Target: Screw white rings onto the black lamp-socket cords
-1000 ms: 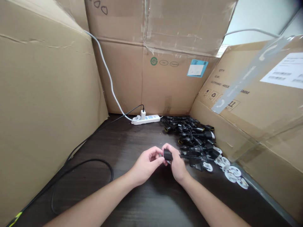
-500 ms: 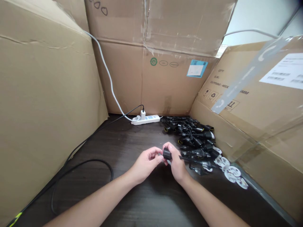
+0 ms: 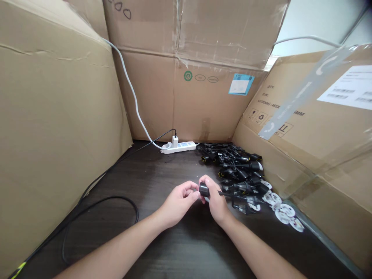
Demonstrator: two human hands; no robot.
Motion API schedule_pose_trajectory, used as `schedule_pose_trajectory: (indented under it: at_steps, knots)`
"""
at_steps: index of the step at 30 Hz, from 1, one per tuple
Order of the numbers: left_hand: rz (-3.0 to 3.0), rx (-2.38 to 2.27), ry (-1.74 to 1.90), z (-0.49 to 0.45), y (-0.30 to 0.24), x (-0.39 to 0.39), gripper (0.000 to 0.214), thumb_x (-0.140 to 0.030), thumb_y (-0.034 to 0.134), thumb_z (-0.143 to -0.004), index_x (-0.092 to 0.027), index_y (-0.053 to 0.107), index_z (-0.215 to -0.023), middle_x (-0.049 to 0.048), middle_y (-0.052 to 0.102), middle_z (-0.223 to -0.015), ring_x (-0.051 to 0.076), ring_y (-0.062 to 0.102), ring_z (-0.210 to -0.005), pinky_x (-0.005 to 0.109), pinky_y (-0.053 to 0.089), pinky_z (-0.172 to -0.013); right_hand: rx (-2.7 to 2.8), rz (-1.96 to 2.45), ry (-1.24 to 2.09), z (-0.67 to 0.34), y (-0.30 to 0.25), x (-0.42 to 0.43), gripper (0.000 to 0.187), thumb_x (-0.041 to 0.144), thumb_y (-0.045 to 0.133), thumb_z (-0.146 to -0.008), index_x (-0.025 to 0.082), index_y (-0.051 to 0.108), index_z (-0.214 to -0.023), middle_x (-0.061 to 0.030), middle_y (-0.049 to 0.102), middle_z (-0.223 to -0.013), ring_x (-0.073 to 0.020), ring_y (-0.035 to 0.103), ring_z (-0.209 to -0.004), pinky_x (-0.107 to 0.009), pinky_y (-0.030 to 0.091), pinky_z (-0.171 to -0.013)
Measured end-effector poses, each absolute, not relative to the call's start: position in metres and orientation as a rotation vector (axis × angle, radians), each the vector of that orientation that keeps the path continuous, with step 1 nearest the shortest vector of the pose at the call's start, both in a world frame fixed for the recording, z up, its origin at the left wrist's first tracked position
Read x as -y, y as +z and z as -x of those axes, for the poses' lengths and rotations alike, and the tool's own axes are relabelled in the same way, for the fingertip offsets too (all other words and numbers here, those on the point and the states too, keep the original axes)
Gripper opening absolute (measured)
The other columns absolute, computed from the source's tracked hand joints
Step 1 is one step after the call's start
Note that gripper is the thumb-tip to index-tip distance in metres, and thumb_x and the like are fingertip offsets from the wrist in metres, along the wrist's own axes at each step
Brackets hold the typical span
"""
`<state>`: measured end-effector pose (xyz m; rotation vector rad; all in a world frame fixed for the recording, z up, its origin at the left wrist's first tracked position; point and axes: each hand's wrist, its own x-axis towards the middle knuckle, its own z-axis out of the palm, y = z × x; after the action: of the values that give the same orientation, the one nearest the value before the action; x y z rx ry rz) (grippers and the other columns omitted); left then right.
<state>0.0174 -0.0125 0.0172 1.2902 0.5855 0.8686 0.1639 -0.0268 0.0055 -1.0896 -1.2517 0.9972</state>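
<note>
Both my hands meet over the dark tabletop [image 3: 162, 248]. My right hand [image 3: 216, 201] is wrapped round a small black plug-like part [image 3: 204, 189] whose thin cable trails off to the right. My left hand [image 3: 178, 202] pinches the left end of that same part with thumb and fingertips. Just right of my hands lies a pile of several black corded parts [image 3: 238, 170]. Several white round discs [image 3: 283, 212] lie at the near end of that pile.
Large cardboard boxes wall in the table on the left [image 3: 55, 128], at the back [image 3: 197, 73] and on the right [image 3: 316, 131]. A white power strip [image 3: 178, 147] with a white charger sits at the back. A black cable [image 3: 99, 205] loops on the left.
My hands have turned the black part slightly and stayed in place. The corded piece trailing from it shifted a little against the pile.
</note>
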Motion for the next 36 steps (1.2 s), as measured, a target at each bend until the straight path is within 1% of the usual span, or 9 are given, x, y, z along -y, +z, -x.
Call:
schedule_pose_trajectory:
  at_steps: [4, 6, 9, 11, 14, 19, 25, 32, 36]
  knots:
    - [-1.281, -0.57, 0.854, -0.017, 0.016, 0.013, 0.042, -0.056, 0.071, -0.081, -0.015, 0.063, -0.089, -0.0073, 0.045, -0.051, 0.008, 0.041, -0.048, 0.022, 0.032, -0.051, 1.265, 1.097, 0.995, -0.165, 0.002, 0.027, 0.04, 0.054, 0.042, -0.096, 0.021, 0.052, -0.076, 0.004, 0.046, -0.062, -0.0107, 0.041, -0.048, -0.022, 0.035, -0.043]
    - [-1.282, -0.569, 0.854, -0.017, 0.014, 0.012, 0.043, -0.057, 0.069, -0.082, -0.015, 0.062, -0.088, -0.0087, 0.042, -0.05, 0.007, 0.035, -0.045, 0.022, 0.028, -0.05, 1.27, 1.101, 0.995, -0.165, 0.003, 0.028, 0.039, 0.053, 0.042, -0.096, 0.022, 0.052, -0.075, 0.0043, 0.045, -0.062, -0.011, 0.04, -0.048, -0.022, 0.034, -0.043]
    - [-1.297, -0.587, 0.853, -0.017, 0.012, 0.011, 0.043, -0.056, 0.069, -0.082, -0.015, 0.061, -0.089, -0.0069, 0.048, -0.054, 0.005, 0.031, -0.044, 0.022, 0.025, -0.049, 1.295, 1.097, 0.981, -0.165, 0.006, 0.029, 0.037, 0.05, 0.043, -0.096, 0.022, 0.052, -0.075, 0.0044, 0.043, -0.061, -0.0114, 0.04, -0.049, -0.023, 0.034, -0.044]
    - [-1.287, -0.578, 0.857, -0.017, 0.013, 0.012, 0.043, -0.056, 0.07, -0.082, -0.015, 0.062, -0.089, -0.0057, 0.051, -0.056, 0.006, 0.036, -0.046, 0.022, 0.028, -0.051, 1.305, 1.095, 0.972, -0.165, 0.007, 0.029, 0.036, 0.049, 0.043, -0.096, 0.022, 0.052, -0.075, 0.0044, 0.043, -0.061, -0.0114, 0.041, -0.049, -0.023, 0.034, -0.045]
    - [-1.254, -0.543, 0.873, -0.018, 0.016, 0.013, 0.043, -0.057, 0.072, -0.08, -0.016, 0.062, -0.088, -0.0054, 0.05, -0.055, 0.01, 0.047, -0.052, 0.023, 0.034, -0.055, 1.265, 1.093, 0.989, -0.165, 0.004, 0.028, 0.037, 0.05, 0.044, -0.096, 0.021, 0.053, -0.075, 0.0045, 0.044, -0.06, -0.0109, 0.041, -0.048, -0.022, 0.034, -0.044]
    - [-1.265, -0.549, 0.88, -0.019, 0.018, 0.014, 0.041, -0.055, 0.073, -0.079, -0.016, 0.061, -0.088, 0.0001, 0.064, -0.069, 0.011, 0.053, -0.059, 0.023, 0.038, -0.058, 1.115, 1.022, 1.091, -0.163, -0.004, 0.024, 0.039, 0.053, 0.046, -0.095, 0.021, 0.052, -0.074, 0.0049, 0.044, -0.058, -0.0099, 0.039, -0.046, -0.021, 0.033, -0.042]
    - [-1.221, -0.494, 0.894, -0.019, 0.02, 0.014, 0.04, -0.053, 0.074, -0.078, -0.017, 0.06, -0.084, -0.0011, 0.061, -0.065, 0.011, 0.054, -0.06, 0.023, 0.039, -0.058, 1.12, 0.995, 1.103, -0.163, -0.005, 0.023, 0.039, 0.052, 0.045, -0.096, 0.02, 0.053, -0.075, 0.0055, 0.044, -0.055, -0.0093, 0.038, -0.045, -0.02, 0.033, -0.042]
    - [-1.205, -0.477, 0.894, -0.02, 0.02, 0.014, 0.037, -0.049, 0.075, -0.078, -0.016, 0.059, -0.079, -0.0012, 0.062, -0.065, 0.01, 0.052, -0.058, 0.022, 0.038, -0.057, 1.142, 1.013, 1.105, -0.163, -0.001, 0.024, 0.04, 0.055, 0.045, -0.094, 0.02, 0.051, -0.074, 0.0059, 0.043, -0.056, -0.0092, 0.037, -0.044, -0.02, 0.032, -0.041]
    - [-1.208, -0.485, 0.886, -0.019, 0.019, 0.013, 0.038, -0.05, 0.075, -0.078, -0.015, 0.061, -0.082, -0.0003, 0.064, -0.066, 0.008, 0.048, -0.054, 0.022, 0.035, -0.054, 1.154, 1.028, 1.11, -0.163, -0.002, 0.023, 0.041, 0.055, 0.044, -0.094, 0.02, 0.052, -0.074, 0.0057, 0.043, -0.055, -0.0095, 0.038, -0.044, -0.021, 0.032, -0.041]
